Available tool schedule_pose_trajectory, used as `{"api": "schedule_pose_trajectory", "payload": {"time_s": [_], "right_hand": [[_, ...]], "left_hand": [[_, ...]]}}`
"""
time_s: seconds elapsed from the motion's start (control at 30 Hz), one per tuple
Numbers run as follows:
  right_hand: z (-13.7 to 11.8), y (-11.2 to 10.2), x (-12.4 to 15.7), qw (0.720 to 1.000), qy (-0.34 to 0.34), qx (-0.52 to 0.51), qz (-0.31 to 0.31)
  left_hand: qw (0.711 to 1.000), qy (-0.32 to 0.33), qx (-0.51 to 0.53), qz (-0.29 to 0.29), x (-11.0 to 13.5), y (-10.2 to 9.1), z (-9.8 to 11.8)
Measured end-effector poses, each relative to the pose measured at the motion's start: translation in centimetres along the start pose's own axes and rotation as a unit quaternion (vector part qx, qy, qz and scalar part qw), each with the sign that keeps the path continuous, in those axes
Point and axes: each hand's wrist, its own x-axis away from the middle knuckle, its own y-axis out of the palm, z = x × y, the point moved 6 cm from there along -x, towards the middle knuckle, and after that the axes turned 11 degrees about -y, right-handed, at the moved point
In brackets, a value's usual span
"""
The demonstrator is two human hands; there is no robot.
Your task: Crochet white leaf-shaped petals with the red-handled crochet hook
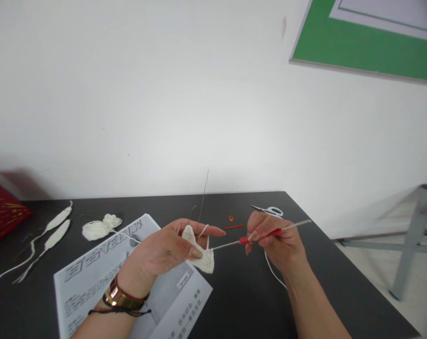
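My left hand (174, 245) pinches a small white crocheted piece (205, 260) between thumb and fingers, its index finger stretched out with white yarn looped over it. Thin wire (204, 193) sticks up behind that hand. In my right hand (273, 238) is a crochet hook (245, 240) with a red grip and metal shafts at both ends. The hook's left tip meets the upper right edge of the crocheted piece, where a strand of yarn rises to my left index finger. A white strand (272, 270) hangs below my right hand.
Printed sheets (89, 282) lie under my left forearm on the dark table (249, 301). Further left are a white yarn bundle (95, 230), two finished white pieces (58, 234) and a red box (3, 212). Scissors (274, 211), an orange stitch marker (231, 218) and a red needle (234, 226) lie behind my hands.
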Motion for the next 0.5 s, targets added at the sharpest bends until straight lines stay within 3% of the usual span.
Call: {"api": "schedule_pose_trajectory", "payload": {"time_s": [0.17, 0.37, 0.5], "right_hand": [[1.5, 0.0, -0.1, 0.993, 0.063, -0.063, 0.072], [5.1, 0.1, 0.9, 0.944, 0.215, -0.153, 0.197], [6.0, 0.2, 1.3, 0.924, 0.236, -0.174, 0.244]], "left_hand": [[0.996, 0.03, -0.074, 0.036, 0.2, 0.0, 0.3], [0.959, 0.155, -0.147, 0.188, 0.8, 0.1, 2.2], [0.932, 0.21, -0.152, 0.255, 0.8, 0.0, 2.6]]}}
